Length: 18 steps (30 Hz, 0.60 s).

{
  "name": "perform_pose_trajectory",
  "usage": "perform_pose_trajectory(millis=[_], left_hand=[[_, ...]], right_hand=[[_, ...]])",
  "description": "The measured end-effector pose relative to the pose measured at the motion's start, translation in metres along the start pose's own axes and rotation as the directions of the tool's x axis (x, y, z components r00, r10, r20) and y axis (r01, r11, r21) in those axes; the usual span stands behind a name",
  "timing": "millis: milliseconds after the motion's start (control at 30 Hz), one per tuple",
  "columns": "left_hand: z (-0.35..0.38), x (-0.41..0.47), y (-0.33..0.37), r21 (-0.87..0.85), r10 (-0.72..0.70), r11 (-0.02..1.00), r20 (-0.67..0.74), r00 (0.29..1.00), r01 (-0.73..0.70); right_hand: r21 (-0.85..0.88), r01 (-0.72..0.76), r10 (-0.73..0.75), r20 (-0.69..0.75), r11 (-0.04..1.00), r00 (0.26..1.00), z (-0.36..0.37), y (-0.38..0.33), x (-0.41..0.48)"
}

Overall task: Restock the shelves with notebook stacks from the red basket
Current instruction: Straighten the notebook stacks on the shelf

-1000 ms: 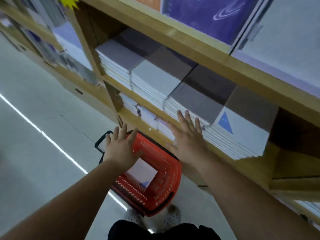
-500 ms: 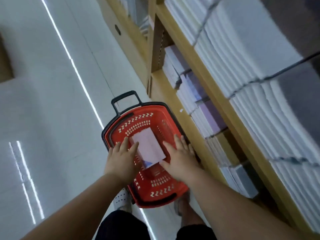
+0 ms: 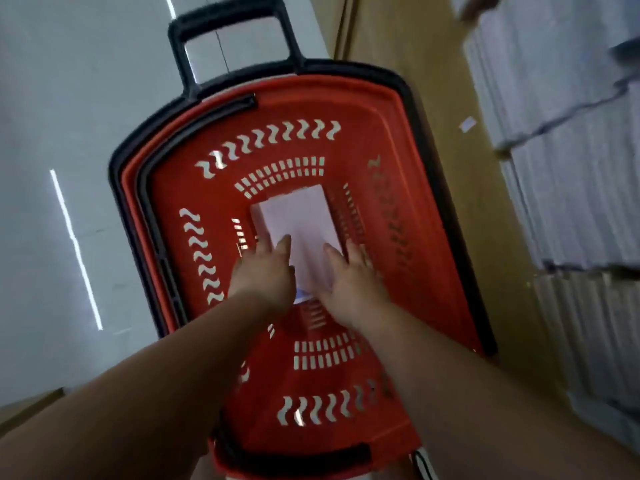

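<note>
Between left hand [image 3: 264, 273] and right hand [image 3: 350, 276], in red basket [image 3: 346, 95]: one notebook stack [image 3: 298, 218] (cover print blurred), both hands gripping its sides.

- The red basket [image 3: 173, 202], with a black rim and a black pull handle [image 3: 228, 19], stands on the pale floor [image 3: 69, 98], just beside a wooden shelf [image 3: 433, 98].
- A pale notebook stack [image 3: 298, 216] lies on the basket's bottom.
- The left hand [image 3: 261, 273] grips the stack's left edge and the right hand [image 3: 353, 278] its right edge, with both thumbs on top.
- White notebook piles [image 3: 561, 168], blurred, fill the shelf.
</note>
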<state>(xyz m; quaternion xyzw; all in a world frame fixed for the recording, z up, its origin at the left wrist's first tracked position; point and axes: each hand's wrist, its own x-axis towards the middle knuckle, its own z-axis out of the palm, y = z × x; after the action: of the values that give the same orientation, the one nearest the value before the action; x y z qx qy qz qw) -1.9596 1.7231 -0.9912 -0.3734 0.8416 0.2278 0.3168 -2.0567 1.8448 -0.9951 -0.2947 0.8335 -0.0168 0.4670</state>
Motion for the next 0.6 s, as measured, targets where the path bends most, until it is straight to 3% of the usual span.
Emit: perform_pose_trajectory(millis=[267, 433, 600], left_hand=[[0.066, 0.087, -0.01, 0.093, -0.058, 0.994, 0.08, 0.995, 0.05], [0.095, 0.115, -0.017, -0.158, -0.236, 0.952, 0.168, 0.957, 0.262], [0.13, 0.123, -0.02, -0.287, -0.234, 0.916, 0.186, 0.954, 0.281]], right_hand=[[-0.071, 0.029, -0.028, 0.004, 0.997, 1.0, 0.039, 0.038, 0.1], [-0.1, 0.019, -0.014, 0.048, 0.995, 0.999, 0.056, 0.05, 0.14], [0.02, -0.012, 0.01, 0.092, 1.0, 0.996, 0.079, 0.051, 0.16]])
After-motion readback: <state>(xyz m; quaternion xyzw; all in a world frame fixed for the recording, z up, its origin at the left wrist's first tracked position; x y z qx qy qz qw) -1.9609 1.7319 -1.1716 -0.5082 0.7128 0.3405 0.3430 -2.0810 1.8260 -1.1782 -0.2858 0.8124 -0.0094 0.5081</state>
